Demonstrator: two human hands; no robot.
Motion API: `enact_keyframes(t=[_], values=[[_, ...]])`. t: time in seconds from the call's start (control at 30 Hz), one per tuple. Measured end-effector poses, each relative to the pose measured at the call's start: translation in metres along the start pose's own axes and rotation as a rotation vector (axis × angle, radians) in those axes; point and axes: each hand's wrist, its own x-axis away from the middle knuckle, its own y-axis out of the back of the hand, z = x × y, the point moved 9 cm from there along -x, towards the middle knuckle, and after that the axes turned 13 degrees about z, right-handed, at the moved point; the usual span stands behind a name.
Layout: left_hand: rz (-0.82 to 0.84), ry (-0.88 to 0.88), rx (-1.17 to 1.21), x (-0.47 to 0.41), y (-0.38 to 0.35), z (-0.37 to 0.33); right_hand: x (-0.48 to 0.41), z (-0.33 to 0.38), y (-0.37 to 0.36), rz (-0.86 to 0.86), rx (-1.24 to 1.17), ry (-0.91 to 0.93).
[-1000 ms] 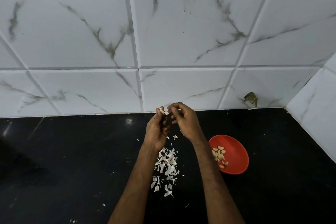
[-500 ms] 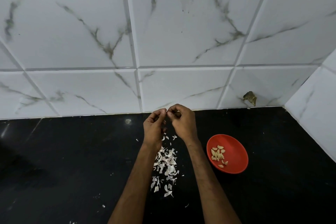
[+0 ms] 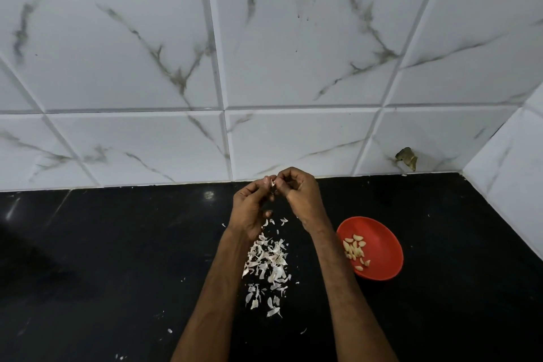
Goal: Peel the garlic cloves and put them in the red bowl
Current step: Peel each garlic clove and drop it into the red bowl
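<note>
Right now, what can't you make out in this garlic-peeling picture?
Head view only:
The garlic clove: mostly hidden by the pinching left hand and right hand; how much skin remains is unclear.
The red bowl: its left rim is covered by the right forearm.
The peeled cloves inside: too small to count.
A brownish thing on the wall tile: too small to identify.

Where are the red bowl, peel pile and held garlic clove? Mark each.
red bowl [image 3: 386, 245], head view, bare inner wall.
peel pile [image 3: 269, 261], head view, middle of heap.
garlic clove [image 3: 273, 184], head view, the pale tip that shows.
</note>
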Motion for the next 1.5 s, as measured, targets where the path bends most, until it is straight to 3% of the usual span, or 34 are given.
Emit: enact_keyframes(t=[0.2,0.4,0.57,0.7,0.87,1.07,1.3,1.5], values=[[-0.022,-0.102,-0.026,0.000,-0.002,-0.010,0.000,0.006,-0.004,-0.003,0.023,0.027],[-0.080,-0.181,-0.196,0.002,-0.001,-0.024,-0.001,0.007,-0.005,-0.007,0.080,0.021],[-0.039,-0.146,-0.334,0.002,0.001,-0.028,0.004,0.019,-0.002,-0.086,0.332,0.119],[-0.016,-0.125,-0.303,0.004,-0.001,-0.027,0.011,0.025,-0.002,-0.184,0.466,0.147],[-0.029,-0.118,-0.301,0.005,0.002,-0.029,0.009,0.023,0.005,-0.215,0.455,0.133],[-0.069,-0.163,-0.351,0.006,0.005,-0.033,0.004,0.003,0.010,-0.081,0.308,0.020],[-0.127,-0.200,-0.394,0.007,0.010,-0.036,0.006,0.022,0.008,-0.137,0.366,0.105],[-0.175,-0.239,-0.431,0.009,0.014,-0.040,0.006,0.011,0.003,-0.134,0.483,0.008]])
